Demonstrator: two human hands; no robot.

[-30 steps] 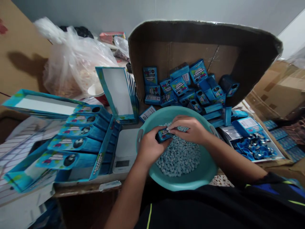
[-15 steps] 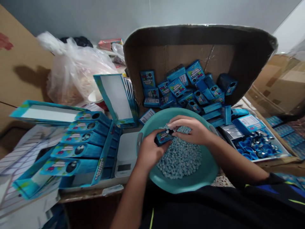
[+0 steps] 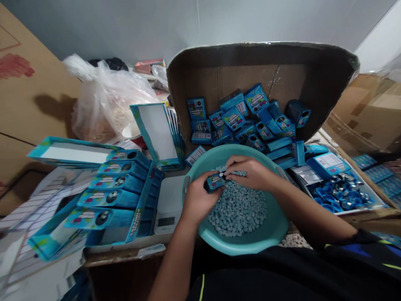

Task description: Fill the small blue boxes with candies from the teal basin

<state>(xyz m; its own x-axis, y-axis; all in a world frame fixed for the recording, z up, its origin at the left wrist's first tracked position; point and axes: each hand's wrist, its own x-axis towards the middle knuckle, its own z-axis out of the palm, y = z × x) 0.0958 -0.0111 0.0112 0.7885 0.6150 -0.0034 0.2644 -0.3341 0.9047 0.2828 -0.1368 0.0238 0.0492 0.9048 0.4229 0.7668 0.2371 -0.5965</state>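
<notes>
A small blue candy box lies tilted in my left hand, which is wrapped round it. At the box's right end, the fingertips of my right hand are pressed together by a dark round spot with something white in it. Whether they also pinch a small piece cannot be made out. Both hands are over a turquoise basin, whose bottom is covered with small pale-blue candies.
Behind the basin, a cut-open carton holds filled-looking blue boxes. Left are a white scale, a display tray of candy boxes and upright folded trays. Right, a shallow white box contains blue-and-silver round pieces.
My right fingers have come down and closed in on the end of the candy box. The left hand keeps its hold. The whole view has shifted slightly.
</notes>
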